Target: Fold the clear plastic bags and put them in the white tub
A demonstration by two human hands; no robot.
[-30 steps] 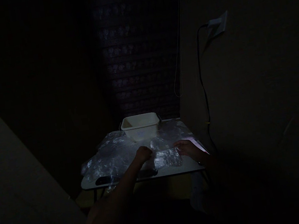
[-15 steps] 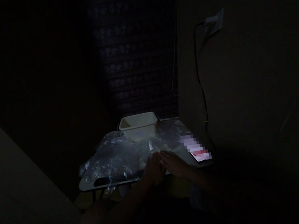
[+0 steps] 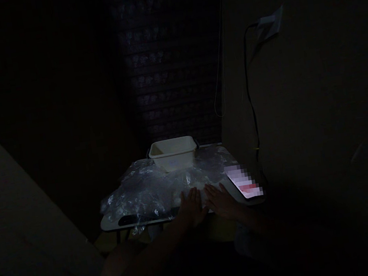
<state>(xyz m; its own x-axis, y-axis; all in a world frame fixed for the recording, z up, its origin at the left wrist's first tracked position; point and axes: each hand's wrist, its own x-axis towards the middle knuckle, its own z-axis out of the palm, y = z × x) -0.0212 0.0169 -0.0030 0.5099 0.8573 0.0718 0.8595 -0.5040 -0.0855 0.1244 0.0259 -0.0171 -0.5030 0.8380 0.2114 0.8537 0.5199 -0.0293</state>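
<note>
My left hand (image 3: 192,207) lies palm down at the near edge of the small table (image 3: 109,224), its fingers stretched out and the thumb spread. Beside it, my right hand (image 3: 220,201) is also palm down with fingers apart, and neither hand holds anything. Crumpled clear plastic sheets or bags (image 3: 143,192) cover the tabletop's left and middle, close in front of my fingertips. Behind the plastic stands a pale rectangular tub (image 3: 173,155). To the right of my right hand lies a lit phone (image 3: 244,183), its screen blurred out.
The room is very dark. A slatted blind (image 3: 164,76) hangs beyond the table, with a thin cord loop at its right. On the right wall a plug in a socket (image 3: 270,23) has a black cable (image 3: 250,96) hanging down. An oval slot (image 3: 127,220) pierces the table's front left.
My hands, earlier together with the fingers touching or overlapping, have moved apart and now lie flat side by side. The view has shifted slightly; tub, plastic and phone stay in place.
</note>
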